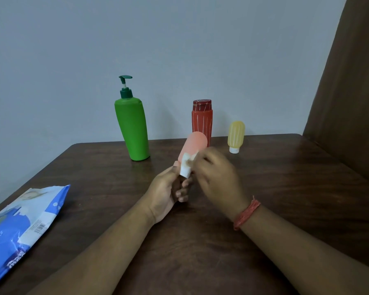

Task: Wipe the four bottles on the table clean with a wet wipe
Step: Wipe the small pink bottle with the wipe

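The left hand [165, 192] grips the white cap end of a pale pink bottle [193, 145] – smooth, rounded at the top, tilted above the table [285, 177]. The right hand [218, 177] pinches a white wet wipe [186, 165] against its lower part.

The light is soft and a bit dim, with only faint shadows on the bench [285, 188]. The right hand [219, 179] looks smeary (motion blur). Edges bend slightly at the lower left of the frame.
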A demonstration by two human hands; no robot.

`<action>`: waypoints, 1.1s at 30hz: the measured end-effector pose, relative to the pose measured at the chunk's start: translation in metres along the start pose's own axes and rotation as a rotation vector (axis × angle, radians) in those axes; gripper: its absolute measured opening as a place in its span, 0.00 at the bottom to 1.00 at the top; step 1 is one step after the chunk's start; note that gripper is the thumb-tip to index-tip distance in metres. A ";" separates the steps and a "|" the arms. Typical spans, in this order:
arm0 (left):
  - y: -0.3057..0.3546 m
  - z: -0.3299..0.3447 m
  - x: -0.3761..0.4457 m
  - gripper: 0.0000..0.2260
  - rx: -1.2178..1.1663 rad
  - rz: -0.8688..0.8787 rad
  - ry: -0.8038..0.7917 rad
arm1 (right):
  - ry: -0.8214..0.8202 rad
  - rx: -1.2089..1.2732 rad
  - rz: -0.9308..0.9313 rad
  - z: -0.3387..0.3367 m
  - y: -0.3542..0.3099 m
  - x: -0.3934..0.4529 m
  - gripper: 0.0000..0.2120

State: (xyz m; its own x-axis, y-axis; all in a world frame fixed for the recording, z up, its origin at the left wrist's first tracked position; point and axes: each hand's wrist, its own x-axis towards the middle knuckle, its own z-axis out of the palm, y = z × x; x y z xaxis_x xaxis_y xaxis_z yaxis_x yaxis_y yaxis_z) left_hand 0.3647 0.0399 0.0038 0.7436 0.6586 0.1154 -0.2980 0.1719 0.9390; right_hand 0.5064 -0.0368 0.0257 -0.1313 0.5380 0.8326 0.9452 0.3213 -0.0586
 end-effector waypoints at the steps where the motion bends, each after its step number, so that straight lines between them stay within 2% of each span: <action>1: 0.000 -0.001 0.000 0.15 -0.015 0.004 0.010 | -0.046 -0.009 -0.050 0.002 -0.002 -0.002 0.04; 2: 0.001 -0.002 -0.001 0.15 -0.020 0.006 0.004 | -0.057 -0.010 -0.068 0.004 -0.002 -0.001 0.04; 5: -0.001 -0.003 -0.001 0.18 0.011 -0.023 -0.059 | 0.108 0.006 0.103 0.001 0.014 0.005 0.09; 7: -0.001 -0.003 -0.002 0.19 0.051 -0.043 -0.068 | 0.147 0.000 0.149 -0.004 0.022 0.005 0.11; 11: -0.002 0.001 -0.002 0.18 0.194 -0.030 -0.040 | 0.107 -0.024 -0.058 -0.007 0.008 0.006 0.24; 14: -0.003 0.003 -0.001 0.19 0.257 -0.029 -0.019 | 0.036 -0.119 -0.136 -0.002 0.019 0.007 0.15; 16: -0.003 0.004 -0.002 0.20 0.290 -0.041 -0.021 | 0.088 -0.087 -0.018 -0.003 0.033 0.007 0.11; 19: -0.002 0.006 -0.003 0.16 0.316 -0.041 -0.042 | 0.164 -0.003 0.173 -0.011 0.047 0.009 0.08; 20: -0.001 0.007 -0.004 0.15 0.312 -0.040 -0.053 | 0.171 0.030 0.228 -0.014 0.048 0.009 0.10; 24: -0.001 0.003 -0.004 0.16 0.246 -0.042 -0.085 | 0.111 0.317 0.442 -0.018 0.047 0.012 0.12; 27: -0.001 -0.001 -0.003 0.18 0.197 -0.058 -0.107 | 0.024 0.687 0.643 -0.023 0.053 0.016 0.14; 31: 0.001 -0.003 -0.003 0.20 0.193 -0.087 -0.170 | -0.052 1.233 0.790 -0.034 0.061 0.015 0.17; 33: 0.002 -0.003 -0.004 0.21 0.198 -0.105 -0.200 | -0.097 1.352 0.820 -0.036 0.063 0.014 0.18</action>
State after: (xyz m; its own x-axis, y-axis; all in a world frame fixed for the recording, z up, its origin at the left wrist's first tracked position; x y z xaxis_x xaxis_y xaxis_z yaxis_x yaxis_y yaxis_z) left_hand 0.3594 0.0397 0.0043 0.8729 0.4845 0.0574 -0.1054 0.0724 0.9918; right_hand 0.5746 -0.0372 0.0535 0.1917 0.9357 0.2963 -0.1797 0.3302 -0.9266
